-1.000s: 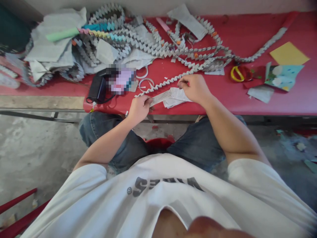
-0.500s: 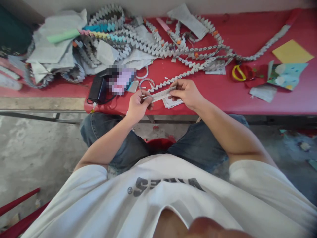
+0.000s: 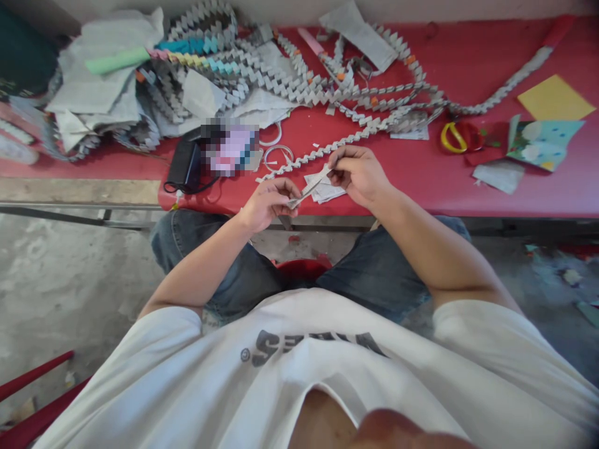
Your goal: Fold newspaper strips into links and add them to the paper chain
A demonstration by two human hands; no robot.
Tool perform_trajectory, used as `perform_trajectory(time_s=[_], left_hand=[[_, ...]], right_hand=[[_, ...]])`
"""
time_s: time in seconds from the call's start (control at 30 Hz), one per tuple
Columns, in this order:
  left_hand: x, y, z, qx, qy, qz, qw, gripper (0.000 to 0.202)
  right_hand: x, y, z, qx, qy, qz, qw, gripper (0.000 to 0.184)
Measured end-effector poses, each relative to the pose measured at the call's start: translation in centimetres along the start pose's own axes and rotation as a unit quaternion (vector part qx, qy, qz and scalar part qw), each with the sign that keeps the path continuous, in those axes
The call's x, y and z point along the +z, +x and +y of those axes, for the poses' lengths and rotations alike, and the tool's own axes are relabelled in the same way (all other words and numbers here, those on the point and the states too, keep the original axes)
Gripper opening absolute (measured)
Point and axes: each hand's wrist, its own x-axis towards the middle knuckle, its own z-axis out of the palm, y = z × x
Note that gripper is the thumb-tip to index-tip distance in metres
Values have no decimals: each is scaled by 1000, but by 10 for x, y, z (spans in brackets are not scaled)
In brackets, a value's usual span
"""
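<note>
My left hand [image 3: 266,202] and my right hand [image 3: 358,174] both pinch one narrow newsprint paper strip [image 3: 309,188] by its ends, just above the front edge of the red table [image 3: 421,181]. The strip shows edge-on, folded lengthwise between the two hands. Under it lies a small stack of cut paper strips [image 3: 325,190]. A long folded paper chain [image 3: 322,149] runs across the table just beyond my fingers.
A heap of paper chains and newspaper sheets [image 3: 187,81] fills the table's back left. A black power bank with cable [image 3: 185,165] and a blurred phone lie left of my hands. Yellow-handled scissors [image 3: 452,137] and coloured paper [image 3: 555,100] lie at the right. Bare concrete floor lies below.
My right hand left the stack on the table and took the strip's free end. Both hands then drew closer and turned the strip from flat to edge-on.
</note>
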Motion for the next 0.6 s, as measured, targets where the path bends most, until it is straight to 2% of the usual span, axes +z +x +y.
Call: perform_trajectory(time_s=[0.17,0.3,0.47,0.6], left_hand=[[2,0,-3,-66,-10,4,998,58],[2,-1,-8,-121,-44,-36,991,75],[1,-2,-11,-169,-67,-65,981,59],[4,-2,-11,-163,-75,-54,982,54]], right_hand=[[-2,2,3,-7,-37,-19,999,15],[-4,3,4,-29,-52,-52,997,16],[-4,2,4,-29,-44,-88,995,13],[-2,1,4,-31,-37,-109,993,11]])
